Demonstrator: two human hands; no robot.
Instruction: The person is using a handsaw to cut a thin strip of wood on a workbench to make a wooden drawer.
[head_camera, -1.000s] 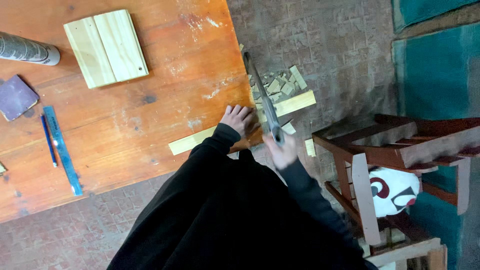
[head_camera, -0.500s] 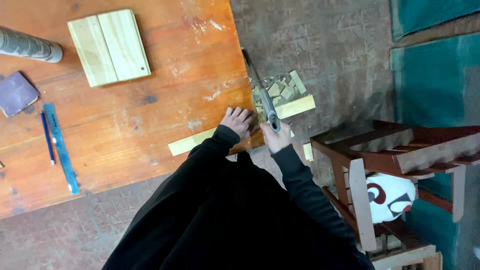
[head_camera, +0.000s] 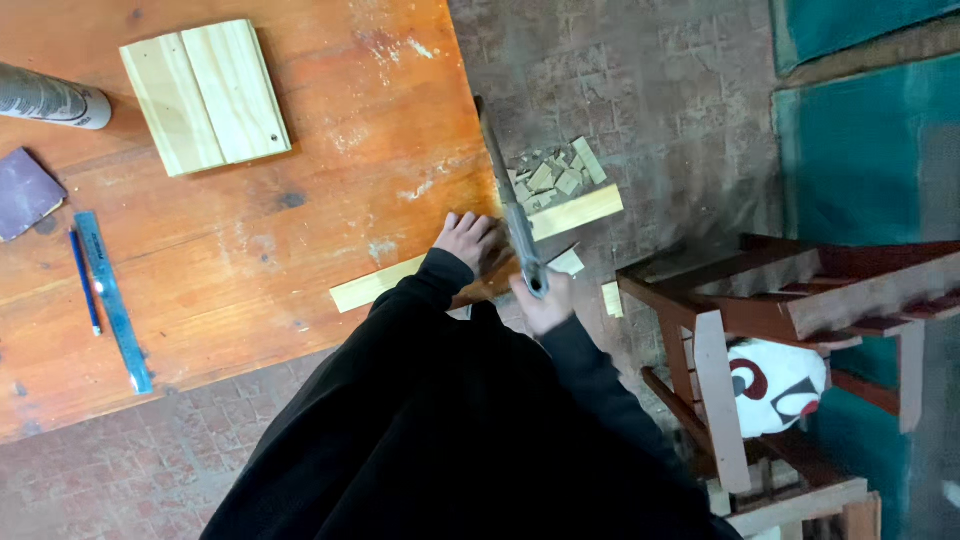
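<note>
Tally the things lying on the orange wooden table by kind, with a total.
Pale wooden boards joined side by side: 1
Pale wood strip being sawn: 1
Grey cylinder: 1
Dark purple sanding sheet: 1
Blue ruler: 1
Blue pencil: 1
Total: 6

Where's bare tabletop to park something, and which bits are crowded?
Free: the middle of the wooden table, between the pale wood panels, the ruler and the wood strip.

Crowded: the table edge, where the left hand presses the strip and the right hand holds the saw; offcuts on the floor.
</note>
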